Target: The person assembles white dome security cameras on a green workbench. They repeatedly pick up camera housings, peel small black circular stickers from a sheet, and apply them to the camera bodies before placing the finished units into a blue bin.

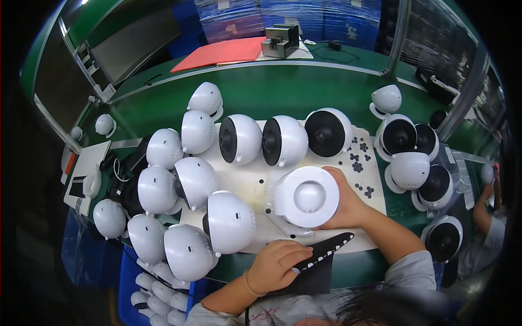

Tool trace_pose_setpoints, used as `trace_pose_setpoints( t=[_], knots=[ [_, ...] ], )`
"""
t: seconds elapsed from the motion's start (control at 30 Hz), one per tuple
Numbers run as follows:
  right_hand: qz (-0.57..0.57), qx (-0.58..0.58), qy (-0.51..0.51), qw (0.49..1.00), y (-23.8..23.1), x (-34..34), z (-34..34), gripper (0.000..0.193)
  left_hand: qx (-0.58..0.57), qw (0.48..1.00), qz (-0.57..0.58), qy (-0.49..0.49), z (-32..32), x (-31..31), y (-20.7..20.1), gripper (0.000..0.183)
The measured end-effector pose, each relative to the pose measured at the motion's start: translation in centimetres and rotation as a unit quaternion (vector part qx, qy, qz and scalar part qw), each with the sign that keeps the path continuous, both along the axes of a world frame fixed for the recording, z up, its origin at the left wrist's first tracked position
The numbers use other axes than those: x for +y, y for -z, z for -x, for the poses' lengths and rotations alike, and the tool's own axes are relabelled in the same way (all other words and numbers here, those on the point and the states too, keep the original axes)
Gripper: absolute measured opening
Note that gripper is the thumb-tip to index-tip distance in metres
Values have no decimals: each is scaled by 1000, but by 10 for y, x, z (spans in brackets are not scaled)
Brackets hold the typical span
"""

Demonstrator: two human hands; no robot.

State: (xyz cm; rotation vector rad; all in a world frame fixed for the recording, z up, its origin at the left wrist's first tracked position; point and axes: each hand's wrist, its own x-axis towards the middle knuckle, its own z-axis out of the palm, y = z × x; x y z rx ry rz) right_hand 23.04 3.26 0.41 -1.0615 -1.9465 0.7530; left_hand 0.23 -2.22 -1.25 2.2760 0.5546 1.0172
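Observation:
My right hand (346, 202) is wrapped round the right side of a white dome-shaped camera (283, 202), its round base turned up and showing a recessed centre. Between the fingers of my left hand (276, 264) is a narrow black strip (326, 249) with a row of white notches along its edge, angled up to the right just below the camera. A cream mat (370, 209) lies under both. Small black round pads (356, 163) are scattered on its right side, a few of them in clusters.
White cameras with black fronts stand to the left (157, 189), along the back (285, 141) and to the right (410, 171). A blue bin (128, 282) of white parts sits lower left. A metal box (280, 41) and red sheet (223, 54) lie on the far shelf. Another person's arm (483, 209) shows far right.

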Motion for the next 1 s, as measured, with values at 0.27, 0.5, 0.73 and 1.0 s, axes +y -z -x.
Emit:
trace_pose_setpoints(
  t=[0.27,0.5,0.73,1.0],
  knots=[
    [-53,-250,7,967,-57,-25,-51,90,-108,971,149,-154,-9,-19,-22,18],
    [-28,-43,-58,997,-105,-83,-41,34,-103,990,71,-67,-27,-37,-79,33],
    [137,126,153,970,-78,-30,-114,28,113,958,-208,-162,28,12,-168,40],
    [-64,-180,-94,977,-80,-47,-31,29,267,877,-194,-349,42,243,-145,36]
  ],
)
